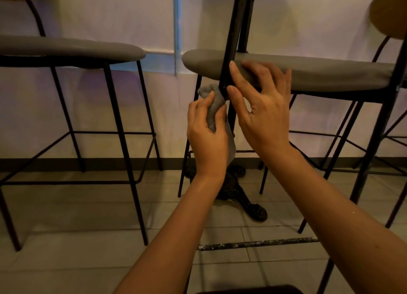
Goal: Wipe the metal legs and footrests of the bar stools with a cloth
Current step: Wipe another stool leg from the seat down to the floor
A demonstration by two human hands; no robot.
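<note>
A black metal upright [234,36] rises in the middle of the view, in front of the grey seat of a bar stool [312,73]. My left hand [208,137] presses a bunched grey cloth [214,105] against the upright's left side, just below seat height. My right hand [264,108] holds the same upright from the right, fingertips and thumb on the metal. The bar's lower part is hidden behind my left hand. A second grey-seated stool [66,48] with thin black legs and a footrest frame [72,182] stands at the left.
An ornate black cast base [239,194] sits on the tiled floor below the upright. A scuffed metal crossbar [257,244] runs low in front of me, with thicker black legs [372,148] at the right. A pale wall with a dark skirting closes the back.
</note>
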